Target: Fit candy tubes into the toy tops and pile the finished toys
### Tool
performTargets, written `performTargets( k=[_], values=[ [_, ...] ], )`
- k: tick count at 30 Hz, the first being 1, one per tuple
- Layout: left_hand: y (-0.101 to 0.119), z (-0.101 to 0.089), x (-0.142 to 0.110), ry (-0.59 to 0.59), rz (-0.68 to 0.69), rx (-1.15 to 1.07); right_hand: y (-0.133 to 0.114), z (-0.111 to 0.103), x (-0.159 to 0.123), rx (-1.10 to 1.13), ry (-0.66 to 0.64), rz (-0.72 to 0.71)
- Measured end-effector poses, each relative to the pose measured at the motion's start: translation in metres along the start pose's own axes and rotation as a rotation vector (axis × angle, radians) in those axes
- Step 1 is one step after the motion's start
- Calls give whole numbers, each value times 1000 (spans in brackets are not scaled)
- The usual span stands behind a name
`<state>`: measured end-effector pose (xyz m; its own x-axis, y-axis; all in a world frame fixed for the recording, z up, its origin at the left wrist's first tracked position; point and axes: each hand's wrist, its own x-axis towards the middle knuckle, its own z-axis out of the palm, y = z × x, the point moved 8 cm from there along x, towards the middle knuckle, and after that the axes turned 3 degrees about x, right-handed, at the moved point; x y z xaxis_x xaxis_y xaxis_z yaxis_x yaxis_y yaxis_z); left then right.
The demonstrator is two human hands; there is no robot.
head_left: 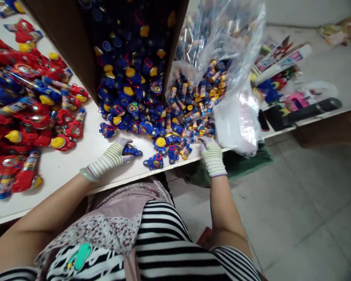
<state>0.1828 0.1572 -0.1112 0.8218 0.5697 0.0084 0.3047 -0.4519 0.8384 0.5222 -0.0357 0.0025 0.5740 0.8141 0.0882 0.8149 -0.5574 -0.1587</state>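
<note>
My left hand [112, 156], in a striped knit glove with bare-looking fingertips, has its thumb and fingers around a small blue toy [132, 151] lying on the white table. My right hand [212, 156], gloved the same way, is at the table's front edge, fingers slightly apart and touching the near side of a heap of small candy-like tubes [190, 117] with yellow and blue ends. Its fingertips are partly lost among the tubes. Between my hands lie several loose blue toys, one [154, 161] near the edge and one with a yellow cap [160, 143].
A tipped brown carton [61, 43] spills blue toys [128, 93] onto the table [58, 195]. Red toys [26, 117] with tubes are heaped at left. A clear plastic bag [236, 121] holds more tubes. At right are a dark cylinder [316, 111] and a green bag [245, 164] below.
</note>
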Motion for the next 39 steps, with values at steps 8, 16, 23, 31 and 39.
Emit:
performTargets(
  k=[8, 16, 23, 31, 39],
  values=[
    [3, 1, -7, 72, 73, -170, -11, 27, 22, -222, -94, -46],
    [24, -16, -15, 134, 36, -545, -93, 1, -13, 771, -18, -89],
    [35, -36, -25, 168, 72, -642, -209, 31, -40, 753, -310, -362],
    [19, -43, -32, 272, 31, -865, -229, 52, -44, 655, -352, -429],
    [42, -72, -37, 203, 86, -595, -257, 54, -54, 270, -305, -603]
  ],
)
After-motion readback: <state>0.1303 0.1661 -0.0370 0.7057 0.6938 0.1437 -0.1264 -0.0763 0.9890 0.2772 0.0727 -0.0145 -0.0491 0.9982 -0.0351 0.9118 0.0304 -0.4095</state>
